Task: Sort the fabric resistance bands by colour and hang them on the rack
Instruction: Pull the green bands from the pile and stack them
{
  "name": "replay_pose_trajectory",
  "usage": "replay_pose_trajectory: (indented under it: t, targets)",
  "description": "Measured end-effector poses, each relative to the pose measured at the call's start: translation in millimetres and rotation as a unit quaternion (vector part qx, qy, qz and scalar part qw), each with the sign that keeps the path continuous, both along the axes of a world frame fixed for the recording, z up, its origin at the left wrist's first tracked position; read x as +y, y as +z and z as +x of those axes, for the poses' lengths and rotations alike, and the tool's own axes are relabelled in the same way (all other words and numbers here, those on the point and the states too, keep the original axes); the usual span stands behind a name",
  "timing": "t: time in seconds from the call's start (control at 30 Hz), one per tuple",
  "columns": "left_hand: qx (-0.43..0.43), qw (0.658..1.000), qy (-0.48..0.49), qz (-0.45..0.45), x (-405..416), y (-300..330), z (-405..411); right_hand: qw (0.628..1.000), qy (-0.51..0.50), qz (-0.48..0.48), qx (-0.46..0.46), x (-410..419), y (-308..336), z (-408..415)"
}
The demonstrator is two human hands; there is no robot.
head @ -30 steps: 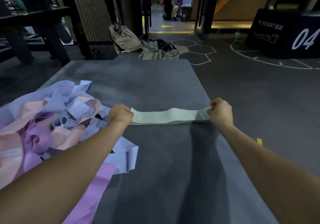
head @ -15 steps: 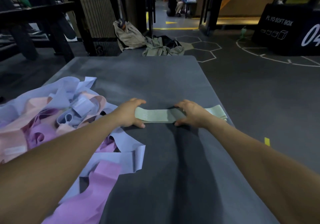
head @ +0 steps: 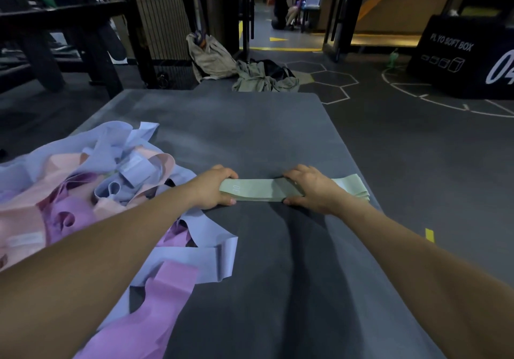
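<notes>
Green bands lie stacked flat on the grey mat, set apart from the mixed pile to keep the colour separate. Left hand and right hand curl fingers around the stack, squaring it.

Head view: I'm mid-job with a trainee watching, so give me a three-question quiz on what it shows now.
1. True or false: the stack of green bands lies flat on the grey mat.
2. Which hand grips the stack's end that bears a printed mark? A) left hand B) right hand C) neither
3. Fill in: the unsorted pile of bands lies on the ____ side of the mat.

Key
1. True; both hands grip it there.
2. A; the right hand grips nearer the middle, leaving the far end free.
3. Left; it mixes blue, pink and purple bands.
</notes>
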State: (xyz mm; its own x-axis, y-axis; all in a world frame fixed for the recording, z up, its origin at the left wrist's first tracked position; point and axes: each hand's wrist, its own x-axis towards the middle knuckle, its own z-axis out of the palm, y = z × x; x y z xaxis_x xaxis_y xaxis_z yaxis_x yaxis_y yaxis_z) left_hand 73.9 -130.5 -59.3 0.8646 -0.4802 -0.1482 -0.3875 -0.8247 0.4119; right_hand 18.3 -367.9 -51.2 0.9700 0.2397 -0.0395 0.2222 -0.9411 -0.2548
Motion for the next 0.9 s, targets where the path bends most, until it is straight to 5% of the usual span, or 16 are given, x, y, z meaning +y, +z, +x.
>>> replay_pose_trajectory:
  t: [0.37,0.9]
  targets:
    - [-0.002,1.0,0.017,-0.026,1.3,1.6,-6.4,1.0,-0.007,-0.006,0.02,10.7,6.0,-6.2]
    - [-0.207,0.968,0.088,-0.109,130.4,60.3,-109.0,0.991,0.049,0.122,-0.036,189.8,52.7,-46.7]
